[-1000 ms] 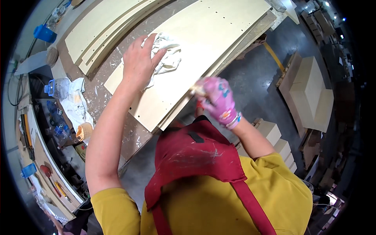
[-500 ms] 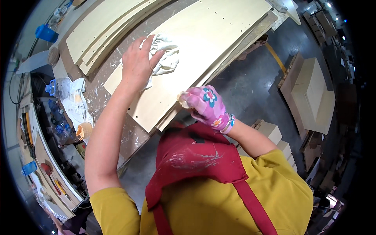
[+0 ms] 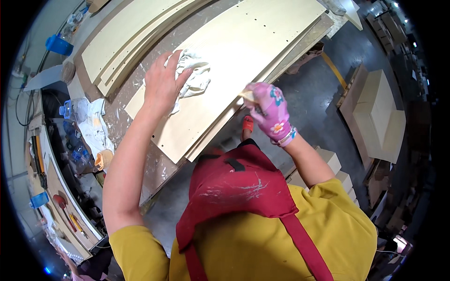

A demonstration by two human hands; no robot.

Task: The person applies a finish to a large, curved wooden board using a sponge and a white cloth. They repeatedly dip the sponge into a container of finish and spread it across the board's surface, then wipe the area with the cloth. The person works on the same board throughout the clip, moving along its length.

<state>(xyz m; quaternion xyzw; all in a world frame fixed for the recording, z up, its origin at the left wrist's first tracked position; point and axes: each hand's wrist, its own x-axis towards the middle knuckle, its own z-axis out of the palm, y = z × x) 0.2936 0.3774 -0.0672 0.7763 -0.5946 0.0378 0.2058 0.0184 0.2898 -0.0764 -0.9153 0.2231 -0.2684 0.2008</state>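
Note:
A pale wooden board (image 3: 253, 47) with small dark holes lies on top of another board on the table. My bare left hand (image 3: 161, 86) rests at the board's left part, its fingers curled over a crumpled white cloth (image 3: 196, 77) on the surface. My right hand (image 3: 269, 112), in a pink flowered glove, is at the board's near long edge. Its fingers close on a small yellowish, translucent-looking piece (image 3: 247, 96) held against or close to that edge; its exact kind is unclear, and the glove hides part of it.
More curved boards (image 3: 126, 35) are stacked at the far left. A bottle (image 3: 77, 110), a white rag (image 3: 93, 126) and an orange-rimmed cup-like thing (image 3: 103, 159) sit along the table's left side. Pale panels (image 3: 377, 112) stand on the floor to the right.
My right hand has moved right and away from me along the board's edge with the small piece. My left hand and the cloth have shifted only slightly. A red shoe now shows below.

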